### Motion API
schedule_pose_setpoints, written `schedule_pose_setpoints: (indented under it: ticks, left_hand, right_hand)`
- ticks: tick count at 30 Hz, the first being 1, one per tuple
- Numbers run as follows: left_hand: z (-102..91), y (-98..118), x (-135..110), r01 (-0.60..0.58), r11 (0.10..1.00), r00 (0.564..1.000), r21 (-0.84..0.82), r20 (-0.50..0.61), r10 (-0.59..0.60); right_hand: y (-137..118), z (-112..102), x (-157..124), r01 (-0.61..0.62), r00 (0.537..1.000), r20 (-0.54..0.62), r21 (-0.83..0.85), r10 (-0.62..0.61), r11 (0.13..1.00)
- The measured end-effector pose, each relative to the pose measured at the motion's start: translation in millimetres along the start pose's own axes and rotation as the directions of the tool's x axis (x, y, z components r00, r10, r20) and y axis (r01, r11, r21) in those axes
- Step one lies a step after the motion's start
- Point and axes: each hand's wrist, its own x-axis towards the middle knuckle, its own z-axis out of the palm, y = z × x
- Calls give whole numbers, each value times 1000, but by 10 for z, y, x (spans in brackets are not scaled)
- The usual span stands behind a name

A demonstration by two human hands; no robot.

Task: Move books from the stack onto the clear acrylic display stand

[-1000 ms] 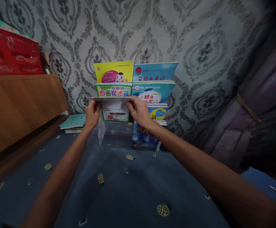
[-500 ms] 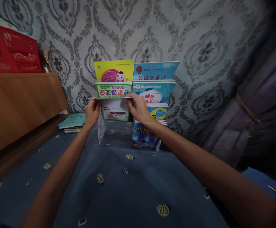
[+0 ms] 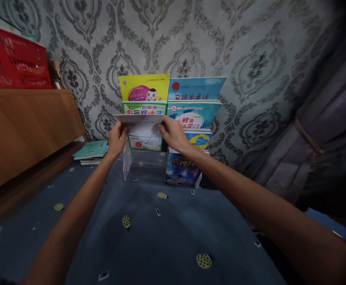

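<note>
A thin book [image 3: 140,120] with a pale face toward me is held between my two hands, tilted in front of the left column of a clear stepped rack [image 3: 144,174]. My left hand [image 3: 117,139] pinches its left side, and my right hand [image 3: 175,135] grips its right side. Behind it stand a green-bordered picture book [image 3: 145,144], partly covered, and a yellow book [image 3: 144,87] at the back. Several books fill the right column, among them a light blue book [image 3: 198,113] and a dark blue book [image 3: 181,168] lowest in front.
Left of the rack lies a small stack of books [image 3: 91,150] on the dark blue patterned cloth [image 3: 143,237]. A wooden cabinet [image 3: 30,130] with a red basket [image 3: 18,59] on it stands at far left. A tied curtain [image 3: 291,158] hangs at right, before the patterned wall.
The far edge of the held book has risen a little, so more of its pale face shows and more of the green-bordered book's title is covered. Both hands keep their hold.
</note>
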Motion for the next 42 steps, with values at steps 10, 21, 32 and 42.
schedule_pose_setpoints:
  ticks: [10,21,32,42]
  left_hand:
    - [-5,-61,-27,62,948,997,311,30,-75]
    - [20,70,-38,171,886,978,432,31,-204]
    - [56,89,-74,175,813,965,555,69,-255]
    - [61,107,-80,190,825,969,532,34,-246]
  right_hand:
    - [13,-7,38,54,987,-156,35,-48,998]
    - [41,30,63,131,973,-198,43,-120,990]
    - [99,66,36,191,961,-189,-88,-204,978]
    - [71,56,-37,215,953,-212,-27,-216,976]
